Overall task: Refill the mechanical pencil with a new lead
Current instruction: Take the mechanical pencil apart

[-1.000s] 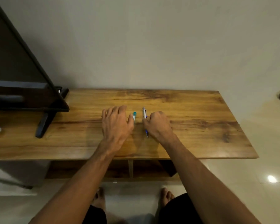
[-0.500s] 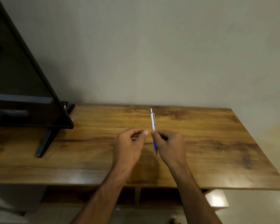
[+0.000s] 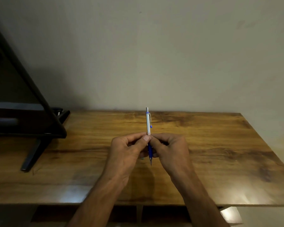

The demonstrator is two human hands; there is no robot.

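So here's where we are: barely started. We've got the mechanical pencil up off the desk, held roughly upright over its middle. The metal push-button end points away toward the wall and the tip points down toward us. Our right hand has its fingers curled round the blue grip section low down. Our left hand pinches the white barrel right where it meets the grip, thumb on the front. So both hands are grasping the pencil, neither one slack.

What's done: the pencil is picked up and steadied, that's about it. The cap at the far end looks like it's on. By our reckoning that leaves opening it, dropping a lead in, closing up and clicking it through. No spare lead or lead case shows anywhere (could be tucked inside the left palm, we can't tell).

Around us: a dark screen on its black stand sits at the far left of the desk. It's well apart from the hands, so it shouldn't get in the way of the pencil work.
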